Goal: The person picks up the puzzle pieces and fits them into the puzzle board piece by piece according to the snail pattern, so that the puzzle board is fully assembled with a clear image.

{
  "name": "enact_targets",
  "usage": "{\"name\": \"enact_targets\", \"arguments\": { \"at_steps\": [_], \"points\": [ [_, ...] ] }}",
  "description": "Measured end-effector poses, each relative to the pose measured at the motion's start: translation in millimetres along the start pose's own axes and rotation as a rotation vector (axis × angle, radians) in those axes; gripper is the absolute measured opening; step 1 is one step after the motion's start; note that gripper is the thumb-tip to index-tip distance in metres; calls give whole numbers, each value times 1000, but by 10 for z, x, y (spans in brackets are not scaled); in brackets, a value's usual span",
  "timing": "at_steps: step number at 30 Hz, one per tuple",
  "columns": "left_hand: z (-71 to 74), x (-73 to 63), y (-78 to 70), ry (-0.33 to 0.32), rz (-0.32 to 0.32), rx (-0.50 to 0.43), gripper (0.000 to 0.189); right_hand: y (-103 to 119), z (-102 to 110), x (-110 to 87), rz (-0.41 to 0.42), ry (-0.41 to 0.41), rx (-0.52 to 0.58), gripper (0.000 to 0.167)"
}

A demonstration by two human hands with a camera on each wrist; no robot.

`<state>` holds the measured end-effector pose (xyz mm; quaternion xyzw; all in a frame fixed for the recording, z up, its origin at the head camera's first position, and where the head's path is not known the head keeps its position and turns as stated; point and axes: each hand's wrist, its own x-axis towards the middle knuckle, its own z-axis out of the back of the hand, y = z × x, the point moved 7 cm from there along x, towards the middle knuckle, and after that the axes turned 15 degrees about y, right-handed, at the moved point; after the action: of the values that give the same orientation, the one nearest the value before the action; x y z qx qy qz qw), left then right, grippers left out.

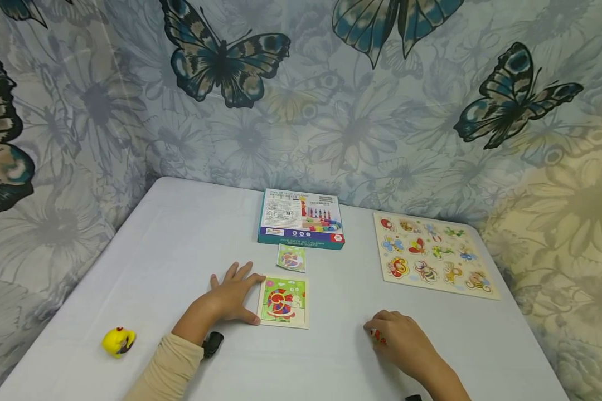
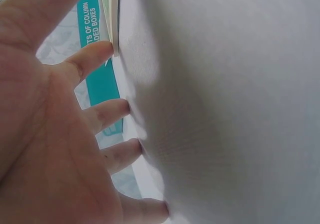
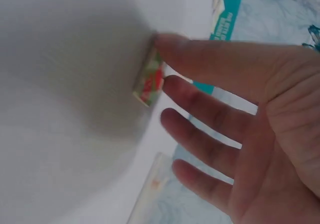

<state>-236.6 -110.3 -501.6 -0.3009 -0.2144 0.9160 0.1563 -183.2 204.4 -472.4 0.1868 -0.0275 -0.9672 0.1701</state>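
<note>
A small square snail puzzle (image 1: 284,302) in a pale wooden frame lies flat in the middle of the white table. My left hand (image 1: 233,298) rests at its left side, fingers spread, with thumb and index fingertip against the frame's edge. In the left wrist view, the left hand's other fingertips touch the table. Further right, my right hand (image 1: 401,342) pinches a small red and green puzzle piece (image 3: 150,81) between thumb and index finger, close over the tabletop. The right hand's other fingers are loosely bent beside it. A picture card (image 1: 291,258) lies just behind the puzzle.
Behind the card, a flat teal box (image 1: 301,220) lies near the wall. A large wooden board with insect pictures (image 1: 433,253) is at the back right. Toward the left front sits a yellow toy (image 1: 117,341). Butterfly-patterned fabric (image 1: 301,145) rises behind the table.
</note>
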Motion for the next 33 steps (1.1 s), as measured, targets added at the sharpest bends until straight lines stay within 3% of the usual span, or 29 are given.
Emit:
{"name": "enact_targets", "arguments": {
  "at_steps": [11,21,26,33],
  "points": [
    [-7,6,1,8,-8,-3,90,-66,-24,-23,-21,0,3,36],
    [-6,9,18,-4,-12,-1,89,-30,-5,-15,18,-43,-18,32],
    [-3,0,26,-6,-11,-6,89,146,71,69,53,-56,-42,30],
    [-4,-1,18,0,-14,-20,89,563,170,305,151,-107,-90,28]
  ]
}}
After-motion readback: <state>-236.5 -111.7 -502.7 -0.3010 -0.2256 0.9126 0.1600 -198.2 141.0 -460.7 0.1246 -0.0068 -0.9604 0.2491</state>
